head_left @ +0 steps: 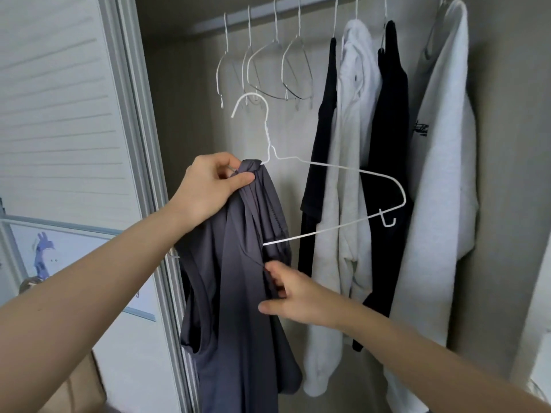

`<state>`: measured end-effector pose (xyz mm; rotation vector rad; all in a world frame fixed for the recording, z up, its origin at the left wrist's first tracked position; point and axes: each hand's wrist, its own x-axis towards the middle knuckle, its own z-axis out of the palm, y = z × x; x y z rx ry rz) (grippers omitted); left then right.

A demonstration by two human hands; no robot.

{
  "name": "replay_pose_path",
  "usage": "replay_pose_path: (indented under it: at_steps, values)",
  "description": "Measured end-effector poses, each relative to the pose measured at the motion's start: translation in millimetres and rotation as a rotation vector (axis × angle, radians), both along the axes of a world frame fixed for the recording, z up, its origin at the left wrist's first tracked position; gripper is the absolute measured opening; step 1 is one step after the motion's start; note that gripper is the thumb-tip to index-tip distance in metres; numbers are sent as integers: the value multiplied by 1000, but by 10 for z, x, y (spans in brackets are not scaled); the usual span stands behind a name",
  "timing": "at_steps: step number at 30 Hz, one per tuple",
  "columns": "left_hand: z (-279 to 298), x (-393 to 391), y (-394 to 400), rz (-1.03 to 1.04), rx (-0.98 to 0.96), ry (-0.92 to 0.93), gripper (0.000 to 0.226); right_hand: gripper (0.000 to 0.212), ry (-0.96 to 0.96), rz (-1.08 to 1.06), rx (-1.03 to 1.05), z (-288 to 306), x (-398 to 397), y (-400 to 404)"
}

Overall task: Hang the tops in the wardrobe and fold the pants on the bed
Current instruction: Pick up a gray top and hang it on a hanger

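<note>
A grey sleeveless top (235, 308) hangs bunched on the left arm of a white wire hanger (351, 171), in front of the open wardrobe. My left hand (208, 186) grips the hanger's left shoulder together with the top's bunched strap. My right hand (295, 296) pinches the top's edge lower down, just under the hanger's bottom wire. The hanger's right half is bare, and its hook points up and left, off the rail.
On the rail (268, 13) hang several empty wire hangers (268, 73) at the left. To the right hang a black top (322, 138), a white hoodie (351, 162), another black top (387, 162) and a white sweatshirt (441, 180). A louvred door (59, 114) stands at left.
</note>
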<state>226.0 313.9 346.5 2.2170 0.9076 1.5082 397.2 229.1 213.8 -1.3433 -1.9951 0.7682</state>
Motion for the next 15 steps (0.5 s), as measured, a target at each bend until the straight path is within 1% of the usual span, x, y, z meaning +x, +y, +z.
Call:
replay_pose_path:
  at_steps: [1,2,4,5,6,7,8,9,11,13,15]
  values:
    - [6,-32,-11,-2,-3,0,12,53,36,57,-94,-27,11,27]
    - [12,-80,-21,1,-10,-5,12,49,26,108,-178,-53,24,41]
    - [14,-194,-32,13,-33,-30,11,36,-108,181,-290,-123,79,39]
    - [9,-255,-34,21,-49,-45,10,31,-189,191,-307,-166,117,36]
    - [-1,-314,-33,32,-70,-60,10,35,-256,180,-309,-202,163,43]
    - [-16,-390,-32,47,-89,-71,10,44,-321,155,-285,-227,220,60]
    - [-37,-458,-26,65,-104,-67,10,51,-394,135,-230,-241,292,72]
    - [-61,-540,-18,87,-116,-52,9,50,-485,123,-143,-231,366,85]
    - [-118,-704,11,127,-130,-5,11,40,-652,55,68,-160,548,102]
    - [-184,-872,56,156,-140,15,14,38,-811,-53,261,-63,767,121]
    - [-266,-1018,112,168,-178,-10,19,36,-909,-173,462,32,965,137]
